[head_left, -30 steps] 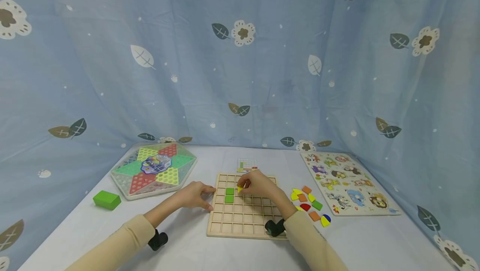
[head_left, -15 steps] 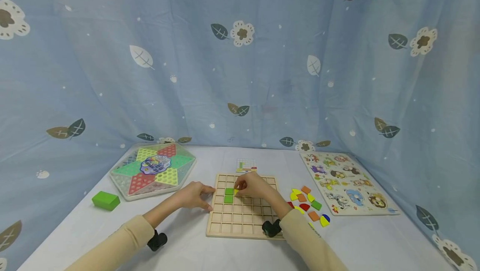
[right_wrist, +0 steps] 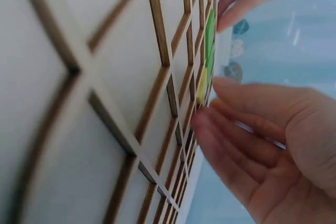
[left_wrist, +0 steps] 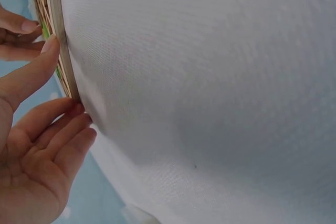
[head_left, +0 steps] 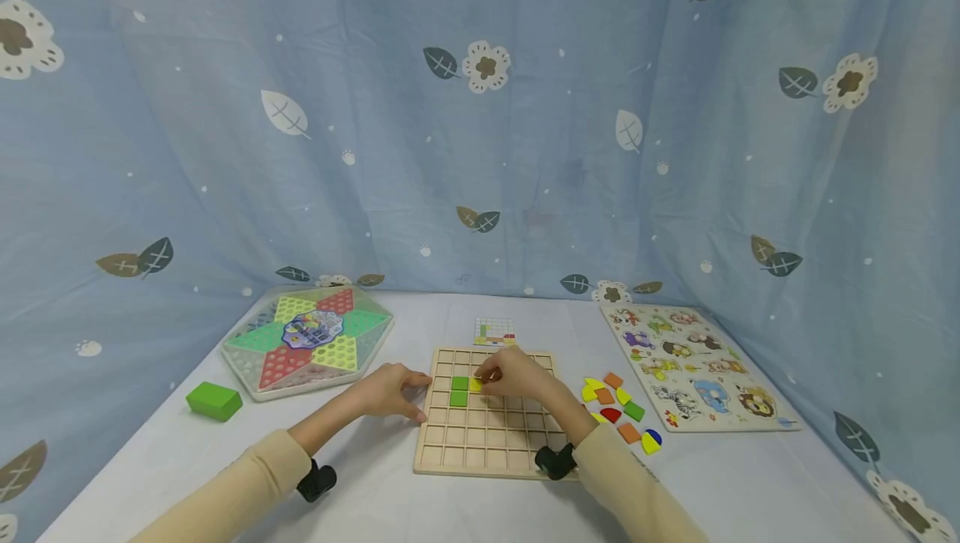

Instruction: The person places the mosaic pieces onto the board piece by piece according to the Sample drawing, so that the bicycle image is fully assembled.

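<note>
A wooden grid board (head_left: 465, 436) lies on the white table. Two green square pieces (head_left: 458, 399) sit in neighbouring cells of it. Beside the upper green one, a yellow piece (head_left: 476, 385) lies in a cell, partly covered by my right hand (head_left: 517, 374). In the right wrist view the fingertips of that hand are right at the yellow piece (right_wrist: 202, 86), which lies within the grid lines. My left hand (head_left: 387, 391) rests thumb and fingertips against the board's left edge; the left wrist view shows them touching the wooden rim (left_wrist: 62, 51).
Loose yellow, orange, red, green and blue pieces (head_left: 628, 433) lie right of the board. A small pattern card (head_left: 494, 330) is behind it. A Chinese checkers set (head_left: 352, 359) and green block (head_left: 213, 401) stand left, an animal puzzle board (head_left: 712, 368) right.
The yellow piece first shifted left towards the green pieces and now lies in the cell beside them. My right hand has drawn slightly right, showing more of it. My left hand stays put.
</note>
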### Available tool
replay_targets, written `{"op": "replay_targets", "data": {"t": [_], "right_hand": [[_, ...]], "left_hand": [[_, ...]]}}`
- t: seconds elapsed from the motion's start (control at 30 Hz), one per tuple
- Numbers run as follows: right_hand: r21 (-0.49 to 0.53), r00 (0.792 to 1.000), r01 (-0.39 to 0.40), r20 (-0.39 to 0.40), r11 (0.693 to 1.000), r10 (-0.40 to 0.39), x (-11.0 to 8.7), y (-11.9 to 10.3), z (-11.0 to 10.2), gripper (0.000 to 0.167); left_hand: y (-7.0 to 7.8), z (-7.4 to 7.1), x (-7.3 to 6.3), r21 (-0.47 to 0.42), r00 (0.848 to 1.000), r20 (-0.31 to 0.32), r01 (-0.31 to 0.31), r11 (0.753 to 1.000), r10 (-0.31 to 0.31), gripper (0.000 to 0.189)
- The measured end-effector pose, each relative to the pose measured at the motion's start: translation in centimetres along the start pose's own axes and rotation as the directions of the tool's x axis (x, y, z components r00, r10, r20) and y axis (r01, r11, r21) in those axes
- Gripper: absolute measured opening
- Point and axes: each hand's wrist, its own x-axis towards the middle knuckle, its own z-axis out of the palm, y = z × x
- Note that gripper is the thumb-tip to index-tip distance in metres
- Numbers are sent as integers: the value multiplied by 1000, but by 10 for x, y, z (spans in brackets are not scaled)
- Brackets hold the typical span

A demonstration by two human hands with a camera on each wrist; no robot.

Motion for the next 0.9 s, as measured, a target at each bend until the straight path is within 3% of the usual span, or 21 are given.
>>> {"op": "replay_targets", "data": {"t": [0.3, 0.57, 0.83, 0.9], "right_hand": [[-48, 993, -64, -105, 997, 59, -34, -1, -12, 23], [-122, 981, -46, -194, 991, 21, -83, 21, -31, 24], [-78, 959, -191, -226, 978, 170, -123, 36, -50, 26], [-82, 959, -191, -228, 978, 168, -132, 40, -53, 26]], "left_hand": [[1, 1, -1, -16, 1000, 3, -4, 1000, 4, 61], [-4, 3, 1, -20, 1000, 2, -5, 1000, 5, 60], [-3, 2, 1, -33, 1000, -3, 14, 999, -14, 60], [-3, 2, 0, -31, 1000, -4, 15, 999, -15, 60]]}}
